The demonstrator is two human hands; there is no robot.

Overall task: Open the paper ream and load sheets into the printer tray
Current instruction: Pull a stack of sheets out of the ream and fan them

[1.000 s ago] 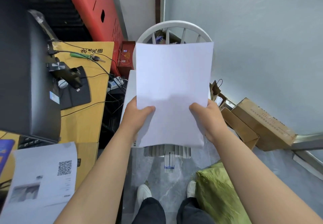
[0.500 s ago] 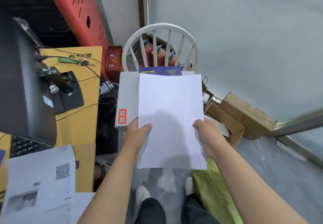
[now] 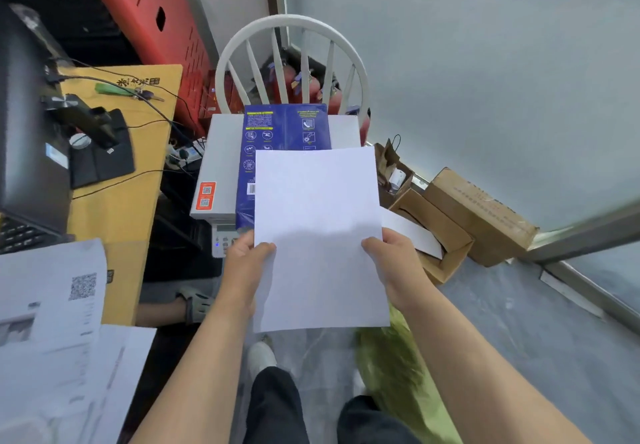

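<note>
Both my hands hold a stack of blank white sheets (image 3: 317, 222) in front of me. My left hand (image 3: 247, 263) grips its left edge and my right hand (image 3: 393, 263) grips its right edge, thumbs on top. Behind the sheets a blue paper ream (image 3: 284, 132) lies on top of the white printer (image 3: 221, 163), which sits on a white chair (image 3: 291, 28). The sheets hide the near part of the ream and most of the printer's front. A bit of the printer's control panel (image 3: 221, 239) shows by my left hand.
A yellow desk (image 3: 117, 201) with a black monitor (image 3: 24, 125) and cables stands at the left. Printed papers (image 3: 52, 305) lie at the lower left. Cardboard boxes (image 3: 478, 215) sit on the floor at the right, a green bag (image 3: 391, 367) by my feet.
The sheets have come down and toward me, uncovering the blue ream and the printer's top. The view has tilted downward. Both hands keep their grip.
</note>
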